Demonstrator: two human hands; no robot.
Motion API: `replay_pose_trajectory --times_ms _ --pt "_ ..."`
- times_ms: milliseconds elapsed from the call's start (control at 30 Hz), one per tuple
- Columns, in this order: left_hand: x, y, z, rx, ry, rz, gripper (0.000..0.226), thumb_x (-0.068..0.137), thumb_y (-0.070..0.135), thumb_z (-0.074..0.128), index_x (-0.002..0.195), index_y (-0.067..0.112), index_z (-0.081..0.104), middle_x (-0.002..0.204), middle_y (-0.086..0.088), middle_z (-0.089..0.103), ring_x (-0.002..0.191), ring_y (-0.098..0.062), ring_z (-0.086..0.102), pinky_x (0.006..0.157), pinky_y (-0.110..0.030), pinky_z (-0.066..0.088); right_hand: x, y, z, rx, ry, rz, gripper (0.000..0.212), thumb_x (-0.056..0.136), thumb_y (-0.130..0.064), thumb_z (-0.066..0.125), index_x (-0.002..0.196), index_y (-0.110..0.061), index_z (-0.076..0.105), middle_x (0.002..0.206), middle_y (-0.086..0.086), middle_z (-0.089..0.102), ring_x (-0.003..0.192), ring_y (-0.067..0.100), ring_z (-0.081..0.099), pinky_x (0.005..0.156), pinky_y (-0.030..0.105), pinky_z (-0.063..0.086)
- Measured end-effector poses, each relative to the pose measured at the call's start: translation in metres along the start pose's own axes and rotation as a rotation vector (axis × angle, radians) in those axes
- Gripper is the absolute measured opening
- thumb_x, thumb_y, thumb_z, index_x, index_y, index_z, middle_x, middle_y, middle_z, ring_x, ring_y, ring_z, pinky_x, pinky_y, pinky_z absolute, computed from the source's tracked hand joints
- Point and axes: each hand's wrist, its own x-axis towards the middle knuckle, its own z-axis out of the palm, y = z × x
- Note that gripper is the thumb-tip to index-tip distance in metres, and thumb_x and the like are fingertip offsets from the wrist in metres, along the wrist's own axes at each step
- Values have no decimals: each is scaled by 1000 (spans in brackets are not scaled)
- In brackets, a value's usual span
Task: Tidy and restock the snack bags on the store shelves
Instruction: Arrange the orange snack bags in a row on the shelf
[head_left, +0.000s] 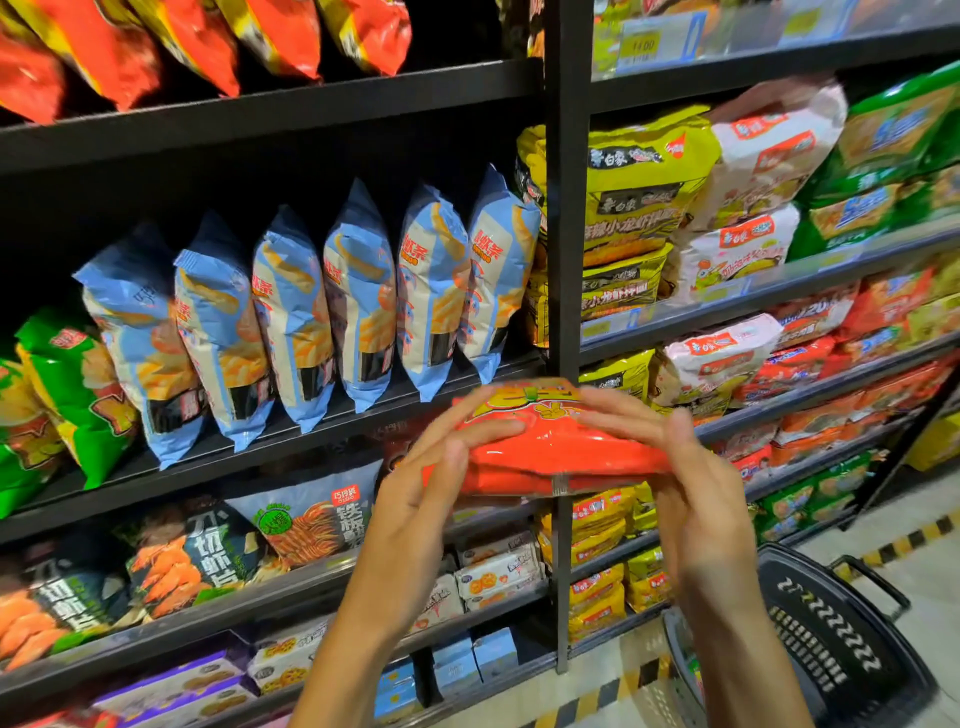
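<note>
A single head-worn, wide-angle camera supplied the only view. It looked forward and slightly downward, tilted so the shelf boards ran on a slant. It stood close to the black shelving unit (563, 208), with the blue snack bags (358, 296) near frame centre. Both hands rose from the lower edge. A black shopping basket (841, 639) on the floor occupied the lower right corner.
</note>
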Motion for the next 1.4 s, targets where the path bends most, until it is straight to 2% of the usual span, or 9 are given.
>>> replay_pose_trajectory --times_ms 100,300,400,500,567,733,867,1000,1400 --pt "9 11 -11 238 -126 243 36 109 29 42 127 22 73 164 8 35 151 -13 35 113 -25 40 17 -21 -8 -37 -173 121 45 98 -55 57 137 -34 64 137 -22 64 132 -2 55 97 9 47" --pt "50 42 -35 421 -209 506 52 100 39 61 150 30 51 171 10 16 157 -12 18 122 -24 27 68 -47 6 -130 -215 -49 70 81 -17 76 143 -37 53 130 -22 69 131 -5 55 104 21 50" --pt "83 50 -48 127 -66 397 82 86 67 69 156 45 32 168 7 26 142 -26 49 109 -44 49 93 -60 19 -51 -160 -150 65 86 0 70 142 -28 53 121 -18 74 117 -5 64 88 11 53" --pt "120 66 -56 -196 101 207 107 52 77 86 144 42 46 153 8 50 107 -17 72 79 -31 60 115 -66 30 -20 -157 -227 64 88 0 68 144 -26 52 128 -12 72 122 3 65 92 14 53" --pt "140 76 -56 -306 27 97 117 49 75 88 148 30 44 142 3 63 114 -19 70 88 -38 60 129 -69 38 -26 -145 -265 65 87 -4 70 145 -26 51 132 -8 70 127 8 62 98 20 53" --pt "167 96 -53 -394 -93 50 68 82 33 81 142 16 53 137 -15 66 125 -38 64 107 -62 47 158 -79 59 -187 -199 -368 68 93 -10 71 145 -47 49 145 -22 57 137 2 52 112 34 48" --pt "181 115 -54 -168 237 270 71 76 18 88 139 20 54 127 -3 73 115 -18 71 94 -29 58 175 -101 68 -437 -83 -555 54 93 -30 69 139 -53 53 151 -30 46 144 -3 39 116 32 40" --pt "198 128 -50 6 366 474 77 80 19 87 146 24 48 125 6 73 114 -13 70 104 -41 54 182 -125 89 -450 -2 -710 50 93 -24 72 138 -41 58 145 -26 53 140 2 47 112 33 46" --pt "264 129 -73 568 13 760 90 94 34 72 163 30 14 170 17 13 158 -7 10 128 -43 19 270 -144 137 -272 112 -481 87 84 -19 85 153 -33 33 123 -23 63 107 -17 61 89 7 50"
